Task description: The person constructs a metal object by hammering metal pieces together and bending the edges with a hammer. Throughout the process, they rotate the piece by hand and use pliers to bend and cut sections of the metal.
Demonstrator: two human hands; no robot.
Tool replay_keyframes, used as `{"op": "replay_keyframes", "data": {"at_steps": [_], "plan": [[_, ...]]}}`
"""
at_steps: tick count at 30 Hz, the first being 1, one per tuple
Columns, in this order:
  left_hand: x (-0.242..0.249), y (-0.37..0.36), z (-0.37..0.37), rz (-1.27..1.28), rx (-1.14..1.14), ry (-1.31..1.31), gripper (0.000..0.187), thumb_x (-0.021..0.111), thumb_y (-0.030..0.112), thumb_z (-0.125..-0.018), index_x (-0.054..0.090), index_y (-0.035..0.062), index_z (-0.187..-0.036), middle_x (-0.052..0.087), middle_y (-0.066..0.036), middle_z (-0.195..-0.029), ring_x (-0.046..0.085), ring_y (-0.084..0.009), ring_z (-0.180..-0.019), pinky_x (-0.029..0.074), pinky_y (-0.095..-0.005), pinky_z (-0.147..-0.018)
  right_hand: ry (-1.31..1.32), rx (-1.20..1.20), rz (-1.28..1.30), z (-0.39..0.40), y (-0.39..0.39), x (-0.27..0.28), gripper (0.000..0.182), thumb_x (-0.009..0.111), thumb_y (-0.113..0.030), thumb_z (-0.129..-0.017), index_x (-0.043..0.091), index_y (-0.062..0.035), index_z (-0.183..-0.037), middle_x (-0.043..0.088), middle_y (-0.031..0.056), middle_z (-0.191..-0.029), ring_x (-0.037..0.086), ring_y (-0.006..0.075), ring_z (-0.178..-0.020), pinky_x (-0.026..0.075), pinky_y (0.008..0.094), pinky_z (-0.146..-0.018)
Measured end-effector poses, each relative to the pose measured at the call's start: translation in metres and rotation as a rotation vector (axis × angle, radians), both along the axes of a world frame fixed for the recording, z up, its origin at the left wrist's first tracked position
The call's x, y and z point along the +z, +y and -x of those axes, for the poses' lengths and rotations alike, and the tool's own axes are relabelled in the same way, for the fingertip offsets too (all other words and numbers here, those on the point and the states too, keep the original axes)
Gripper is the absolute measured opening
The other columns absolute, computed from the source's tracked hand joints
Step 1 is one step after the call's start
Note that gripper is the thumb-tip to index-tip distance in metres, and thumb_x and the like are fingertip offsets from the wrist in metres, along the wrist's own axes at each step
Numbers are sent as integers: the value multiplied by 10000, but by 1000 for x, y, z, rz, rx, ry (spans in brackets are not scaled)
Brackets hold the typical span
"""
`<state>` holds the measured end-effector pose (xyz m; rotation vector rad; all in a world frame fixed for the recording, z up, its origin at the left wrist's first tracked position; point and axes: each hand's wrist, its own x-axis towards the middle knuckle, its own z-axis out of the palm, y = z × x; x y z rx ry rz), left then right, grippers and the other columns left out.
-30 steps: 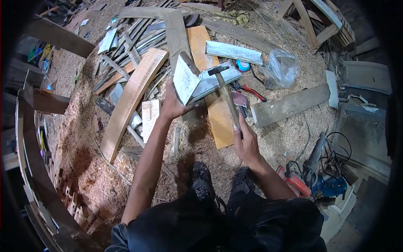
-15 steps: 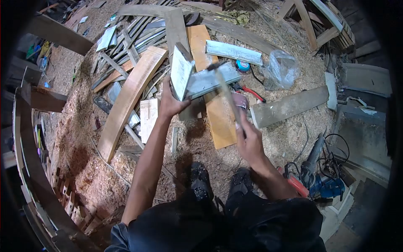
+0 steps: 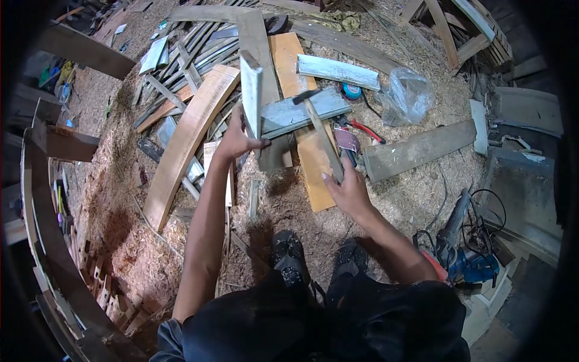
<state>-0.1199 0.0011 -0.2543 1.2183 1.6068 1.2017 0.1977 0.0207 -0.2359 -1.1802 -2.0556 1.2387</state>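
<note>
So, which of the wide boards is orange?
The long board ending just left of the right hand; the curved board is light brown, the straight board beside it greyish.

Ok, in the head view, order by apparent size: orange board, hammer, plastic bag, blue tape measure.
1. Orange board
2. Hammer and plastic bag, unranked: hammer longer, bag wider
3. Blue tape measure

My hammer (image 3: 320,128) pairs matt wood with dark metal, the whitish wooden piece (image 3: 286,116) looks rough, the plastic bag (image 3: 408,98) glossy.

cool light brightens the middle, shadows mark the sawdust (image 3: 398,205), dark edges curve.
</note>
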Motion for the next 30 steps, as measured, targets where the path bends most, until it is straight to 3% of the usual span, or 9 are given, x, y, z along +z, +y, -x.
{"op": "replay_keyframes", "data": {"at_steps": [6, 10, 11, 14, 15, 19, 22, 25, 30], "plan": [[-9, -2, 21, 57, 19, -47, 985, 867, 59, -508, 338, 44, -1339, 444, -79, -1239, 450, -221, -1192, 342, -372, -1073, -1, 103, -15, 30, 19, -6, 383, 687, -249, -882, 502, 28, -1069, 624, 190, -836, 642, 367, -789, 499, 457, -711], [-7, -4, 15, 70, 38, -96, 1052, 915, 94, -526, 296, -7, -1371, 438, -139, -1310, 402, -248, -1285, 272, -360, -1130, -48, 114, -102, 55, 34, -11, 461, 727, -247, -849, 473, 35, -1109, 605, 226, -990, 617, 389, -926, 494, 453, -787], [-10, -5, 12, 12, 59, -73, 944, 898, 123, -542, 370, 45, -1322, 462, -93, -1214, 461, -240, -1183, 336, -375, -1077, -23, 96, -165, 64, 39, -17, 482, 742, -217, -833, 455, 28, -1133, 587, 221, -994, 604, 397, -931, 486, 458, -791], [-8, -5, 7, 8, 106, -109, 926, 894, 136, -561, 373, 42, -1321, 467, -99, -1218, 459, -240, -1196, 328, -391, -1084, 66, 130, -62, 90, 56, -21, 508, 751, -193, -822, 441, 20, -1162, 577, 218, -985, 597, 393, -933, 480, 457, -802], [-8, -6, 6, -21, 93, -61, 885, 873, 139, -604, 371, 37, -1326, 471, -114, -1225, 471, -232, -1199, 384, -399, -1053, 111, 157, 15, 100, 58, -25, 506, 758, -162, -805, 458, 22, -1168, 581, 218, -1018, 592, 391, -983, 477, 445, -827], [-14, -8, 5, -36, 165, -241, 832, 849, 176, -657, 378, 23, -1326, 512, -124, -1199, 565, -224, -1110, 506, -379, -935, 244, 138, -292, 119, 65, -41, 465, 764, -138, -781, 514, 11, -1143, 589, 205, -1064, 584, 394, -1066, 482, 427, -864], [-3, -17, -2, -3, 202, -314, 817, 845, 241, -696, 380, 15, -1328, 547, -111, -1154, 585, -225, -1085, 497, -387, -952, 240, 150, -257, 121, 58, -41, 446, 775, -128, -791, 539, 9, -1144, 603, 178, -1090, 615, 329, -989, 483, 393, -833], [-18, -22, 5, -48, 166, -421, 865, 822, 114, -732, 311, -8, -1419, 566, -142, -1233, 553, -235, -1178, 451, -372, -1003, 181, 171, -68, 123, 56, -36, 478, 797, -169, -776, 548, 6, -1144, 635, 170, -1019, 639, 302, -943, 494, 386, -809], [-23, -29, 10, 26, 177, -353, 742, 741, 234, -854, 330, -22, -1416, 562, -137, -1256, 545, -209, -1166, 444, -350, -989, 214, 109, -16, 130, 53, -32, 426, 798, -189, -775, 572, 9, -1077, 672, 151, -890, 662, 288, -835, 509, 393, -753]]}}
